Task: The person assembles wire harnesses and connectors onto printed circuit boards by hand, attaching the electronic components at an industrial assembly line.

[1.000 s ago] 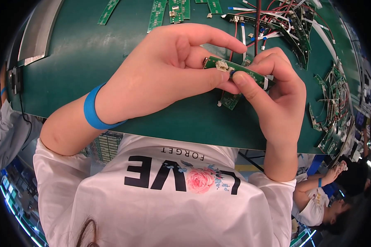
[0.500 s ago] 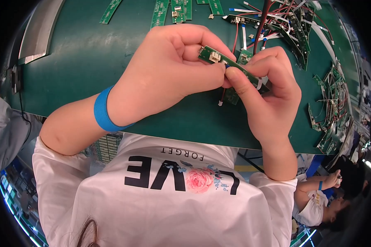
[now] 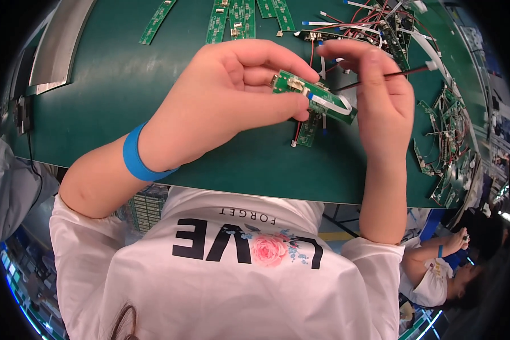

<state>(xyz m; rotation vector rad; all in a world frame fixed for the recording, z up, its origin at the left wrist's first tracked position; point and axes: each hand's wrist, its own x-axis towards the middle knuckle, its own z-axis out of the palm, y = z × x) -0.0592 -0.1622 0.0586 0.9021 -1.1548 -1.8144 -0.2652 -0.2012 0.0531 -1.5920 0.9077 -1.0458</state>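
My left hand point(image 3: 232, 90) pinches a narrow green circuit board point(image 3: 342, 114) between thumb and fingers, above the table. A white ribbon cable point(image 3: 328, 104) with a blue end lies curved along the board, its blue end beside my thumb tip. To the right, my right hand point(image 3: 382, 93) is off the board, its index finger stretched left and apart from the thumb. A dark red-and-black wire point(image 3: 416, 70) with a white plug crosses that hand and passes behind the thumb; whether it is gripped does not show. Another green board point(image 3: 306, 133) is partly hidden beneath the held one.
Several green boards point(image 3: 156, 21) lie at the table's far side. A tangle of boards and wires point(image 3: 388, 28) fills the far right, and more wired boards point(image 3: 447, 141) sit at the right edge. Metal sheets point(image 3: 65, 45) stand at the left. Another person point(image 3: 433, 272) sits at the lower right.
My right hand has let go of the board and lifted up and away, uncovering the ribbon cable. The red-and-black wire has swung from upright to lying across that hand.
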